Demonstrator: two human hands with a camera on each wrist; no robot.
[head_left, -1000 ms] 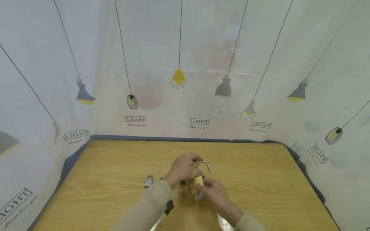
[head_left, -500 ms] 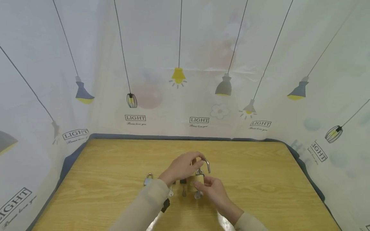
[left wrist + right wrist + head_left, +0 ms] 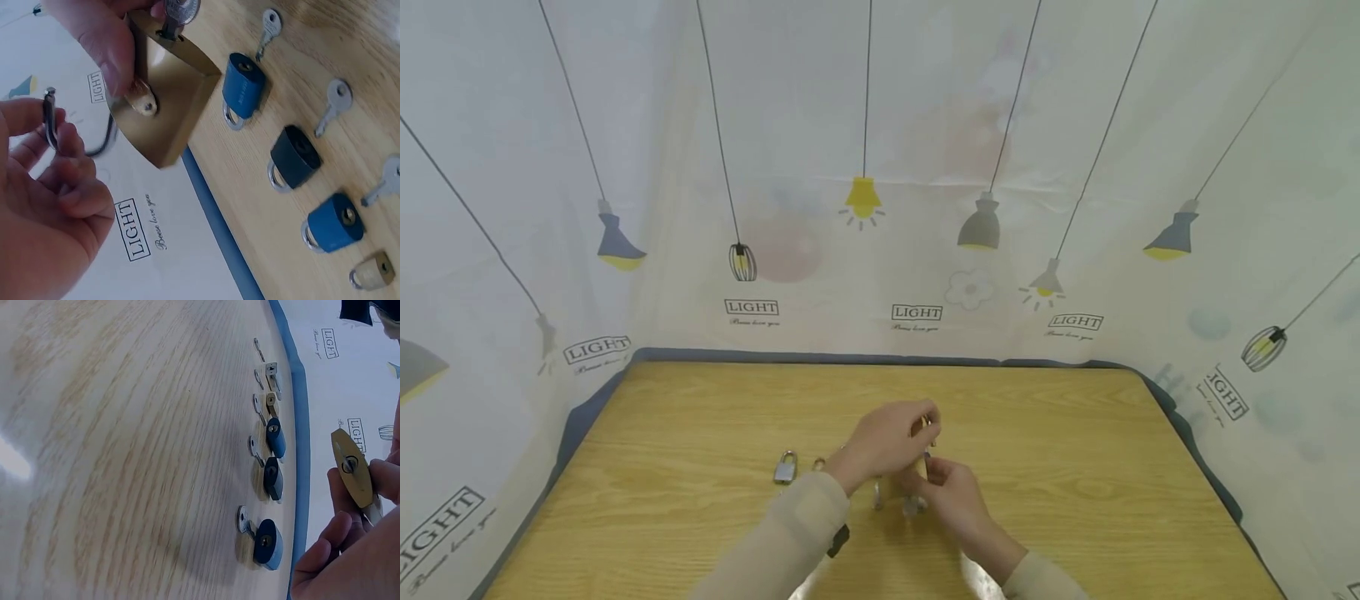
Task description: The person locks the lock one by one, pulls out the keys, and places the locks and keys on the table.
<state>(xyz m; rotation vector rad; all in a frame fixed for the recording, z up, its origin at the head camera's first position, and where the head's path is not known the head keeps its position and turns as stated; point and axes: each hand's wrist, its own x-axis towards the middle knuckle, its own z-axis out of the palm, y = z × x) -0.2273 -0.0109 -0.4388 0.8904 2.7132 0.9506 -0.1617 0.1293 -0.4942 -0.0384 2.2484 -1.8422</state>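
Observation:
A large brass padlock (image 3: 178, 100) is held up over the table by my right hand (image 3: 958, 504), its thumb and fingers pinching the body. A key (image 3: 181, 9) sits in its keyhole in the left wrist view. The shackle (image 3: 50, 119) is out at one end, and my left hand (image 3: 56, 187) curls its fingers round it. From the head view, my left hand (image 3: 891, 437) covers most of the shackle. The right wrist view shows the padlock (image 3: 353, 475) from its keyhole side, between the right thumb and fingers.
On the wooden table (image 3: 1037, 433) a row of smaller padlocks lies beyond their loose keys: a blue padlock (image 3: 244, 84), a black padlock (image 3: 295, 156), another blue padlock (image 3: 336, 222), a small brass padlock (image 3: 374, 272) and a silver padlock (image 3: 786, 468). A printed curtain surrounds the table.
My left hand has moved slightly right and over the shackle, which was plainly visible above the body before. The padlock has turned in the hands; the right hand stays nearly in place.

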